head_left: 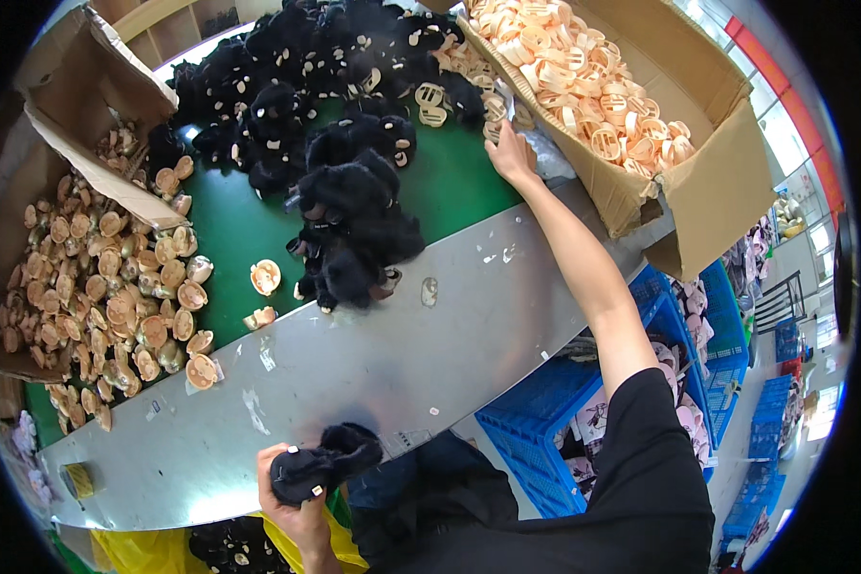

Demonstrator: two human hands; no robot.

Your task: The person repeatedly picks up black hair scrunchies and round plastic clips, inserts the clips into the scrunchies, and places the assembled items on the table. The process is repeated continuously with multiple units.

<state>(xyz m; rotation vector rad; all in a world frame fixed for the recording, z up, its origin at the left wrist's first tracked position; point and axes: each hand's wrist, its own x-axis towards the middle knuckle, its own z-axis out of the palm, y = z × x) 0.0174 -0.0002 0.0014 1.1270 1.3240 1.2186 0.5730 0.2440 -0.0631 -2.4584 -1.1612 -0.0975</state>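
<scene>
My left hand [295, 517], low in the picture, is closed around a black furry plush piece [327, 464] that has small pale bits on it. The free end of that piece curls to the right over the near edge of the metal table. My right arm reaches far out, and my right hand [513, 156] is beside the cardboard box at the right. Its thumb and index finger close at a peach plastic piece [495, 128] in the small spread of such pieces there. The other fingers are partly hidden.
A cardboard box [679, 206] at right holds many peach plastic rings [593, 86]. Black plush pieces [354, 210] pile on the green surface [230, 253]. Round peach-and-gold shells [115, 287] spill from the left box [77, 124]. Blue crates [536, 450] stand below the metal edge [373, 368].
</scene>
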